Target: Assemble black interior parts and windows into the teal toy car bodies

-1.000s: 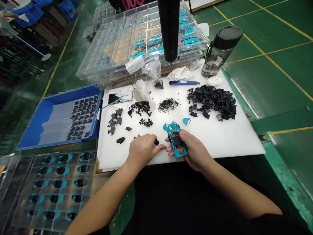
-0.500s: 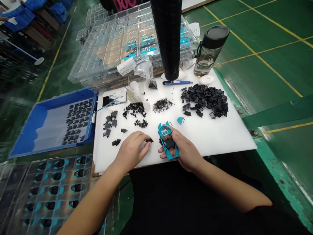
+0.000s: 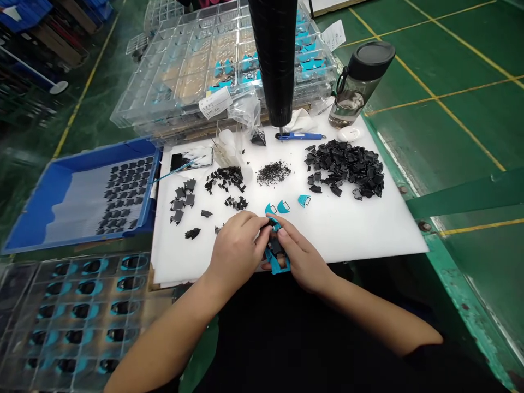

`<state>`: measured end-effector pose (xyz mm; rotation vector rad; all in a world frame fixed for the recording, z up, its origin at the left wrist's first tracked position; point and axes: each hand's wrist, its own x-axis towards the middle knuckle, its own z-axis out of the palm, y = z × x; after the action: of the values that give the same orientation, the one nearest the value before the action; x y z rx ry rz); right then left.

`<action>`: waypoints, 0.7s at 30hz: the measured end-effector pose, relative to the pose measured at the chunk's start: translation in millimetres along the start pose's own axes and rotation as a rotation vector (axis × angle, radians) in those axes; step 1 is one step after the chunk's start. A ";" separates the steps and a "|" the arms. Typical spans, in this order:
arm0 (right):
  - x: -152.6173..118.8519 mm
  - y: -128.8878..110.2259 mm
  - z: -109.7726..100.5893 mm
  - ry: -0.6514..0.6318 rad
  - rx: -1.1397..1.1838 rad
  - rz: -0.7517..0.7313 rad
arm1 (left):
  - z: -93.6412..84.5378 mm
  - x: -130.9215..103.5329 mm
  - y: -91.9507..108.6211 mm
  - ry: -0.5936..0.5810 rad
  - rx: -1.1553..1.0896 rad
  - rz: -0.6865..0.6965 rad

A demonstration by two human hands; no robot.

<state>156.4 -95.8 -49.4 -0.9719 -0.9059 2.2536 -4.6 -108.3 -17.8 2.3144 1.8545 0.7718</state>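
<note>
My right hand (image 3: 306, 255) is wrapped round a blue plastic frame (image 3: 280, 267) with a dark part set in its middle, near the front edge of the white board (image 3: 347, 234). My left hand (image 3: 237, 245) is pinched at the frame's upper end, with a small black plastic piece (image 3: 269, 222) at its fingertips, mostly hidden by the fingers. Just beyond the hands lie three blue curved pieces (image 3: 283, 206) with thin dark loops. Small black clips (image 3: 235, 203) and a black part (image 3: 192, 233) rest left of them.
A black powered screwdriver (image 3: 273, 71) hangs over the board. Behind tiny screws (image 3: 273, 172) lies a blue pen-like tool (image 3: 301, 136). Black parts (image 3: 347, 166) are heaped at right, near a bottle (image 3: 360, 82). Clear compartment trays (image 3: 164, 103) stand behind; a blue bin (image 3: 53, 207) is at left.
My left hand has moved right with the small black piece, up to the blue frame. The frame has shifted slightly left and turned in my right hand.
</note>
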 end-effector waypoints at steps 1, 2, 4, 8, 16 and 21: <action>0.1 0.4 0.2 0.002 0.000 -0.003 | -2.1 0.5 0.7 -0.030 -0.020 -0.045; 0.2 0.9 0.4 0.004 -0.002 -0.010 | -4.2 1.2 1.6 -0.060 -0.044 -0.093; 0.3 2.1 0.9 0.002 -0.003 -0.022 | -7.6 2.8 3.3 -0.102 -0.083 -0.175; -0.6 4.5 1.1 -0.004 0.026 -0.010 | -10.3 6.9 -0.1 -0.146 -0.154 -0.279; -3.8 -2.0 7.1 0.016 0.117 0.044 | -12.4 5.5 -32.5 -0.306 -0.669 -0.445; -4.0 -8.8 10.5 0.049 0.053 0.098 | -12.4 -10.0 -32.3 -0.257 -0.746 -0.301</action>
<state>152.5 -96.7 -35.7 -1.0633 -0.7891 2.3125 -40.2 -112.1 -22.0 1.5472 1.4188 0.8739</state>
